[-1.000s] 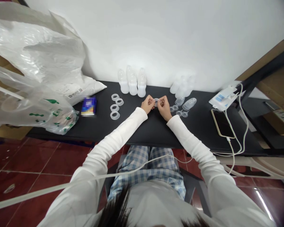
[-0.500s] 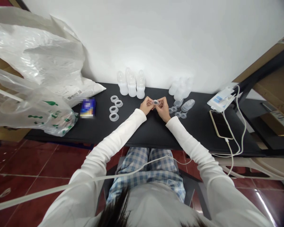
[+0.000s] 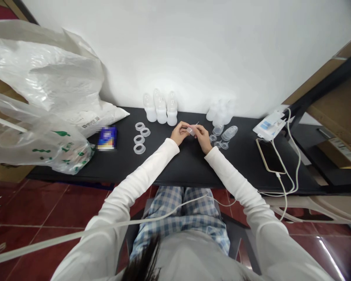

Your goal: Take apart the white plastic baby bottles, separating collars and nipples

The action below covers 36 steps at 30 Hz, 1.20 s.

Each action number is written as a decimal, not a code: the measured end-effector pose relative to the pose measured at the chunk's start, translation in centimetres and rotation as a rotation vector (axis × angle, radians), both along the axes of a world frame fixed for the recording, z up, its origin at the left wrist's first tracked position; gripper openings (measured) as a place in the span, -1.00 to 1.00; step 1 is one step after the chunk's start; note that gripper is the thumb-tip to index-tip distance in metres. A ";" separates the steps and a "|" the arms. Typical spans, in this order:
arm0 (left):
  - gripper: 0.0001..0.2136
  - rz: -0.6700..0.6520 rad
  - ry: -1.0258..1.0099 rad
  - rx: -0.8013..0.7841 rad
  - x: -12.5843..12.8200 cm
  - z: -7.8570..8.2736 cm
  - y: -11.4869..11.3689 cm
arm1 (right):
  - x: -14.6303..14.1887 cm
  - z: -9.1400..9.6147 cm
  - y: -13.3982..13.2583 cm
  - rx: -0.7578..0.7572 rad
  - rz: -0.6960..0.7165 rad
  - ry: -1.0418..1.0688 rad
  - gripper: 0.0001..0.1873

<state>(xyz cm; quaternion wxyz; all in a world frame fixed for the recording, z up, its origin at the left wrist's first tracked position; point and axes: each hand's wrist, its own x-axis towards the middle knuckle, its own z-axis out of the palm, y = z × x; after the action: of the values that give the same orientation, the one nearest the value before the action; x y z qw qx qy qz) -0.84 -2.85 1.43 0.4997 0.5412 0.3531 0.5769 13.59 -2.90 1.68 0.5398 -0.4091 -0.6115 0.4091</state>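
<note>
Between my two hands, above the black table [image 3: 187, 168], is a translucent bottle collar ring [image 3: 190, 131], tilted with its side facing me. A thin clear tip shows at its far side, perhaps a nipple. My left hand [image 3: 178, 134] pinches the ring from the left. The fingers of my right hand [image 3: 202, 139] are closed on its right side. Several loose collar rings [image 3: 139, 148] lie to the left. Close to my right hand lie small clear silicone nipples [image 3: 217, 144] and clear domed caps [image 3: 229, 133].
Capped baby bottles [image 3: 161, 113] stand by the wall, with white bottle bodies [image 3: 220, 112] further right. A blue packet [image 3: 107, 138] and large plastic bags [image 3: 46, 74] are at left. At right are a phone [image 3: 270, 156], cables and a white pack [image 3: 269, 125]. A cable crosses my lap.
The ring has turned from face-up to tilted on its side in my fingers. Both hands remain together around it. The whole view has shifted slightly.
</note>
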 end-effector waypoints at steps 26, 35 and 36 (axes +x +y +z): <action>-0.55 0.160 0.534 0.003 11.3 0.7 11.7 | 3.7 3.1 -0.9 0.445 -0.859 -0.293 -0.54; -0.62 0.074 0.568 0.180 0.0 -0.3 1.9 | 2.8 3.2 -1.0 0.446 -0.434 -0.334 -0.59; -0.59 0.103 0.602 0.193 -1.4 -0.4 1.3 | 2.8 3.2 -1.0 0.442 -0.374 -0.345 -0.58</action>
<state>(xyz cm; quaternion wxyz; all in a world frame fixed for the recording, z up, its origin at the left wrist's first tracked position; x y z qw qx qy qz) -2.25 -1.60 1.01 0.2892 0.7138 0.4555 0.4465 16.34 -3.90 4.88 0.5697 -0.4505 -0.6821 0.0850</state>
